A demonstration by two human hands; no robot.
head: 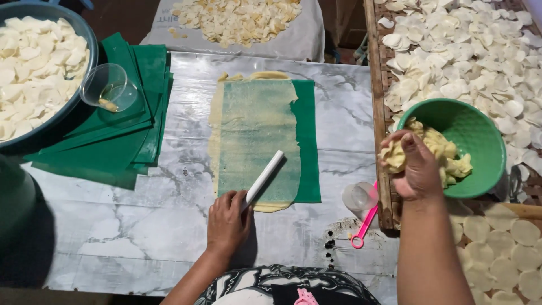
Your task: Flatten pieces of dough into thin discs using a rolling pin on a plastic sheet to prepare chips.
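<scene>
Looking down from my head camera, I see my left hand [227,219] closed around the near end of a white plastic roller tube [263,179], which slants up and away across a green plastic sheet [307,141]. Under that sheet lies a thin pale layer of rolled dough [257,133], its edges showing at the top, the left and the near end, all on the grey marble-patterned tabletop [141,220]. My right hand [415,166] is curled over a lump of yellowish dough [393,158] at the rim of a round green plastic bowl [480,141] holding more dough pieces; how firmly I grip it is hard to tell. Just beside the bowl stand a small clear cup [359,196] and a pink plastic cutter [363,223]. To my left sit a stack of folded green sheets [121,135], a clear tumbler [107,86] and a dark basin of white discs [34,62].
</scene>
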